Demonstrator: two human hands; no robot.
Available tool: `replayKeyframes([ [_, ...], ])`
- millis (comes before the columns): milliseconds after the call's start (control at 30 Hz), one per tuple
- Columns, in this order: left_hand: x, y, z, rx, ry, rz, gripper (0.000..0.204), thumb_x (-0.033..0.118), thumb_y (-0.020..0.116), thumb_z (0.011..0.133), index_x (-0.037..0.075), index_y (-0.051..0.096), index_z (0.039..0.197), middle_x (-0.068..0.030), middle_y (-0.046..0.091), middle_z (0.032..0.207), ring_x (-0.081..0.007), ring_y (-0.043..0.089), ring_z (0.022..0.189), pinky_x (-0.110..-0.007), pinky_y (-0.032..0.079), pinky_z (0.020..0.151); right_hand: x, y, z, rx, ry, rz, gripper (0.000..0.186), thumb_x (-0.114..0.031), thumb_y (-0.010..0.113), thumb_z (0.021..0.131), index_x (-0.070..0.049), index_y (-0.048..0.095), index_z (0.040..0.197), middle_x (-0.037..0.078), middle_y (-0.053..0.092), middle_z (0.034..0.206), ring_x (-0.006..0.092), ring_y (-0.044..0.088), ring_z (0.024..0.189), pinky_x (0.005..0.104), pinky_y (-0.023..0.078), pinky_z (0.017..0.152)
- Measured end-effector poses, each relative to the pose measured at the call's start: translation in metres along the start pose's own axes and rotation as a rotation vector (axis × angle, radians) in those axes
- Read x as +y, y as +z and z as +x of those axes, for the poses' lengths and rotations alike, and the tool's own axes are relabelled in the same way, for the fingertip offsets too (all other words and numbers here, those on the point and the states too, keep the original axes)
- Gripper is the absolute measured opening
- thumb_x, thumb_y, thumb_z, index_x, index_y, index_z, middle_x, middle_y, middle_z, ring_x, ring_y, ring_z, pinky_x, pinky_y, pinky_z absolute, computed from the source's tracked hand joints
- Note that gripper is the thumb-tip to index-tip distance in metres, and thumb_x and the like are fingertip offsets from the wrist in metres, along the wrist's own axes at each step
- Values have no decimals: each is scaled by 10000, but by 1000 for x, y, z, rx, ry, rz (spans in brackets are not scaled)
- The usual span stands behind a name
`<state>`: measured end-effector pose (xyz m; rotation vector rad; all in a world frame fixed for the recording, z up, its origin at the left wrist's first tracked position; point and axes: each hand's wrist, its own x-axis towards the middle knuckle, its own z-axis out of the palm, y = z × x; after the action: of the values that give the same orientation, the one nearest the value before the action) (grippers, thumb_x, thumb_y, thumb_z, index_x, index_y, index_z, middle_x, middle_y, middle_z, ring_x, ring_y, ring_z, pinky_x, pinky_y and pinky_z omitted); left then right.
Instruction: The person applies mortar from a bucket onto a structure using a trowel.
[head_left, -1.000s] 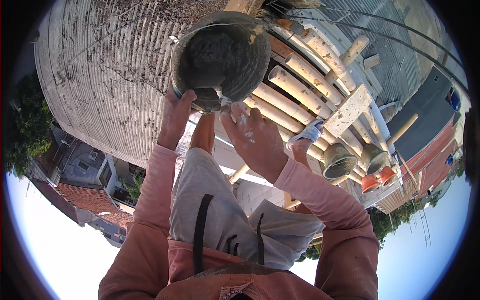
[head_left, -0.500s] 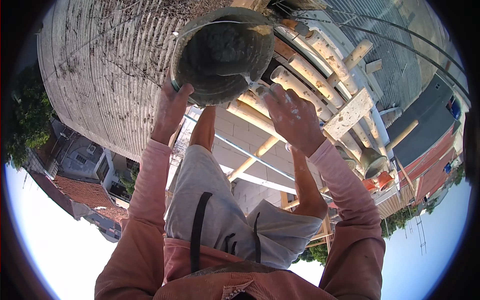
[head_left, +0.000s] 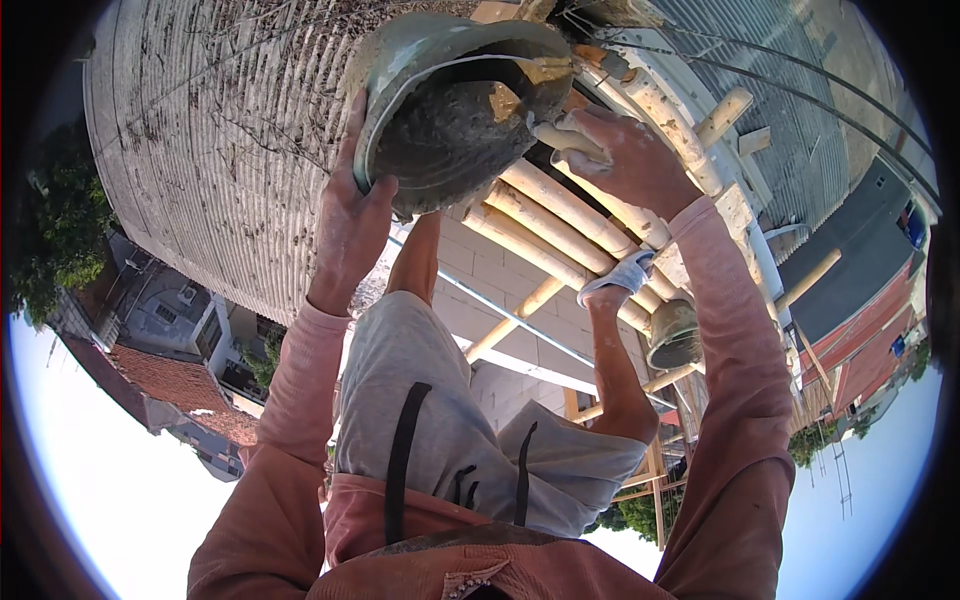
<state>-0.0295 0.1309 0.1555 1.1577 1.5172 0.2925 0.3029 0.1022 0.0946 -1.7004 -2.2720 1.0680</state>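
Observation:
A dark bucket (head_left: 398, 62) tilts in front of me, with wet grey mortar (head_left: 440, 150) inside. My left hand (head_left: 350, 215) is closed on the near left part of its rim, thumb toward the inside. On the other side my right hand (head_left: 635, 160) wraps around the pale handle of a trowel (head_left: 560, 138). The trowel's blade is inside the bucket, over the mortar, and shows a tan patch. Both sleeves are pink, and the right hand has grey smears.
Bamboo poles (head_left: 560, 215) lie side by side under my right foot (head_left: 622, 278). Another bucket (head_left: 675, 335) stands beside that foot. A corrugated roof (head_left: 210, 140) spreads at left. Below the poles is a pale block wall (head_left: 492, 262). Dark cables (head_left: 800, 78) cross at upper right.
The bucket has tipped, so more of its outer wall shows. My right hand has moved up and to the right with the trowel. My left hand still holds the rim.

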Motion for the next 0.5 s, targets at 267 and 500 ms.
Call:
replayKeyframes([
  [267, -19, -9, -8, 28, -20, -178, 403, 81, 571, 929, -26, 540, 1316, -109, 663, 1184, -188, 658, 1034, -349, 580, 892, -26, 53, -25, -72, 303, 814, 493, -315, 791, 929, -45, 635, 1311, 86, 718, 1103, 171, 664, 967, 328, 533, 878],
  [500, -12, 22, 4, 37, -177, -593, 471, 52, 596, 914, -7, 489, 1369, -104, 633, 1215, -199, 659, 1087, -396, 626, 811, -47, 52, -42, -78, 576, 1106, 430, -242, 802, 935, -35, 634, 1273, 7, 683, 967, 20, 555, 713, 193, 466, 627],
])
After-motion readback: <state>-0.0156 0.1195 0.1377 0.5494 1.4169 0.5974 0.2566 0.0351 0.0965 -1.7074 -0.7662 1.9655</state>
